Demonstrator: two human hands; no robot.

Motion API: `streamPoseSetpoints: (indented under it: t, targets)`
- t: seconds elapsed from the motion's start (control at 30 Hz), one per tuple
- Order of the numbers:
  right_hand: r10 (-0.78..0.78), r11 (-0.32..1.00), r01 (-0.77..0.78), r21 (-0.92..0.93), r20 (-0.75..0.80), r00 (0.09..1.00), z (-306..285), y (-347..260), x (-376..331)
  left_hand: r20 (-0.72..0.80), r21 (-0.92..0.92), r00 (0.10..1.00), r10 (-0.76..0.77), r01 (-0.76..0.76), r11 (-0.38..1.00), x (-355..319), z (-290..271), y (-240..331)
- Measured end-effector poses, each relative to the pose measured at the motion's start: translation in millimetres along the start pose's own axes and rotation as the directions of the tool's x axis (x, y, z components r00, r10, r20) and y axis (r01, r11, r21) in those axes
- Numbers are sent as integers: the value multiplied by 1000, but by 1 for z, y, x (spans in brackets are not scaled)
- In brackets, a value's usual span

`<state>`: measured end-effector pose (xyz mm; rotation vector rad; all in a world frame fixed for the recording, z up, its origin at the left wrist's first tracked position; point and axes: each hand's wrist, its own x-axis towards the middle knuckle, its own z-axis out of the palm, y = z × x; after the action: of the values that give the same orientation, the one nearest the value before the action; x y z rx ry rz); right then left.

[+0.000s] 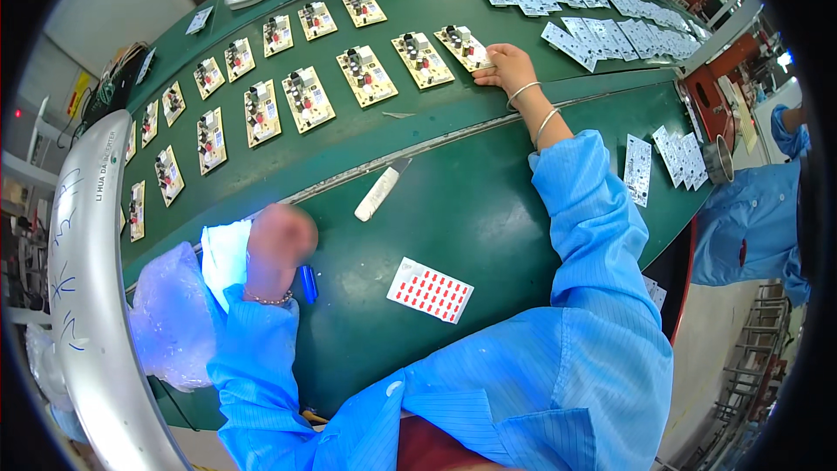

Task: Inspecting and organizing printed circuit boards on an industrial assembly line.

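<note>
white sheet of red stickers (430, 290) on green table (488, 218), yellow wall label (79, 92) far left

Matt green table (471, 209), glossy clear plastic bag (170, 314), metal bangles (532, 105).

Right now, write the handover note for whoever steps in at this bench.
Right hand: reached out, fingers on the nearest circuit board at the end of the front row.
Left hand: blurred, near the bench edge, by a blue pen; grip unclear.
Populated boards lie in two rows on the green belt. Bare white boards are heaped far right.
Red sticker sheet and white tube lie untouched.
</note>
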<state>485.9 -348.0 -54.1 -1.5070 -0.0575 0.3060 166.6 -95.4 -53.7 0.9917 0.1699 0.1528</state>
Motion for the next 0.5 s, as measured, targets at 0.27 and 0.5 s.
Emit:
streamPoseSetpoints:
  t: [0.27,0.5]
  targets:
    - [-137,919,117,-377,-28,990,4,-2,-5,13,9,1000,4,-4,1000,0,1,0]
    - [-405,714,256,-652,-86,910,-26,-12,6,-5,29,1000,9,-9,1000,0,2,1]
